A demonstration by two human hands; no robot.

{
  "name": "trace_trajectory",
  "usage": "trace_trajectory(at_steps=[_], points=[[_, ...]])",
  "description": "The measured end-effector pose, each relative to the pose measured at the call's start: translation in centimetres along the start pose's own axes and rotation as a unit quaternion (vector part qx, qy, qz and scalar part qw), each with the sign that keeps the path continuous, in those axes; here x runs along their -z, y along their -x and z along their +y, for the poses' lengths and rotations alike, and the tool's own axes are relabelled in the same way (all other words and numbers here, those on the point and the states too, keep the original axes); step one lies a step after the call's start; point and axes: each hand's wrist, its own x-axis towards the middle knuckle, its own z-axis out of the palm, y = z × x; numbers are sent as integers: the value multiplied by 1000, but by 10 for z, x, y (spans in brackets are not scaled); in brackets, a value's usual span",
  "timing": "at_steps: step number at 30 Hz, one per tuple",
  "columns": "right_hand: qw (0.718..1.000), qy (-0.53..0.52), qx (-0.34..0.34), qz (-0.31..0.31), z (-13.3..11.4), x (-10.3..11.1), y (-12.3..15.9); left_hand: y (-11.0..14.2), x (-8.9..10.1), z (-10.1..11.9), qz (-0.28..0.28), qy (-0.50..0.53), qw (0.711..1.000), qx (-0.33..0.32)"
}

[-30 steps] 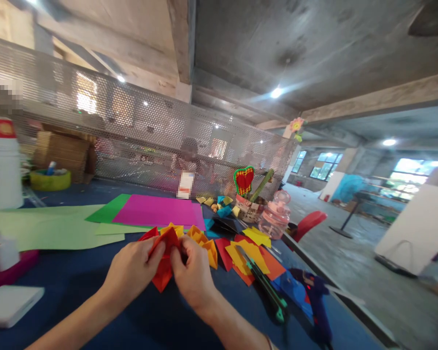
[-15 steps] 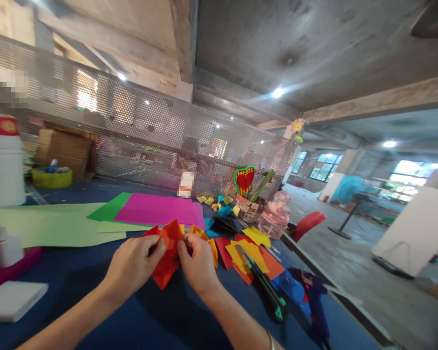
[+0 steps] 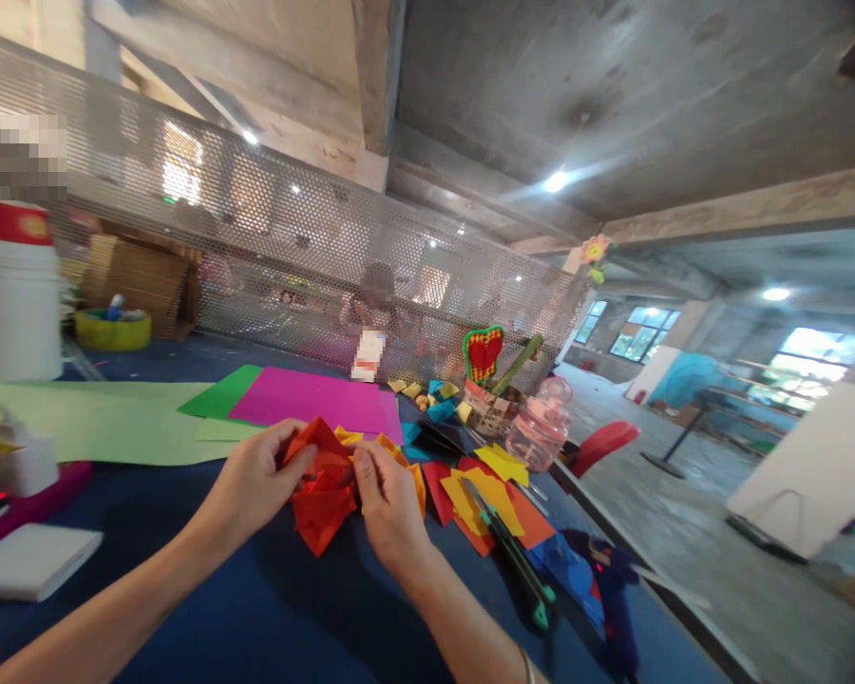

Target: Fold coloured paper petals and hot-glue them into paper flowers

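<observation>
Above the blue tabletop is a folded red paper piece (image 3: 320, 508) with several creased points. My left hand (image 3: 260, 475) grips its upper left side, thumb in front and fingers behind. At the paper's right edge, my right hand (image 3: 391, 503) has thumb and fingers pinched together; the exact contact is partly hidden. Folded yellow-orange paper pieces (image 3: 414, 480) lie just behind my hands. Beside my right hand, flat red, orange and yellow paper pieces (image 3: 495, 503) overlap, with a green-and-black utility knife (image 3: 517, 551) lying across them.
A dark blue glue gun (image 3: 613, 589) lies near the right table edge. Behind are purple sheets (image 3: 313, 399), pale green sheets (image 3: 114, 423), a pink clear bottle (image 3: 538, 427) and a perforated metal partition (image 3: 277, 256). At left lies a white flat box (image 3: 35, 560).
The red paper has turned and spread, so more of its folded faces show. My right fingers have shifted along its right edge. The view has swung slightly left.
</observation>
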Motion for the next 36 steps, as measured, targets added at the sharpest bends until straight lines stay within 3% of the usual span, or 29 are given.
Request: trace_trajectory(at_steps=[4, 8, 11, 21, 25, 30, 36], points=[[990, 128, 56, -34, 8, 7, -4, -5, 8, 6, 17, 90, 994, 61], [975, 205, 3, -91, 16, 3, 0, -6, 10, 13, 7, 115, 989, 96], [969, 221, 0, -108, 18, -2, 4, -4, 8, 15, -8, 118, 987, 107], [997, 16, -59, 38, 21, 5, -8, -2, 6, 15, -32, 129, 980, 146], [997, -23, -63, 37, 19, 0, -7, 0, 2, 15, -36, 147, 983, 100], [998, 8, -44, 45, 20, -8, -3, 1, 4, 17, -10, 103, 994, 19], [998, -4, -16, 60, 15, -14, -1, 5, -4, 14, 4, 71, 997, 12]])
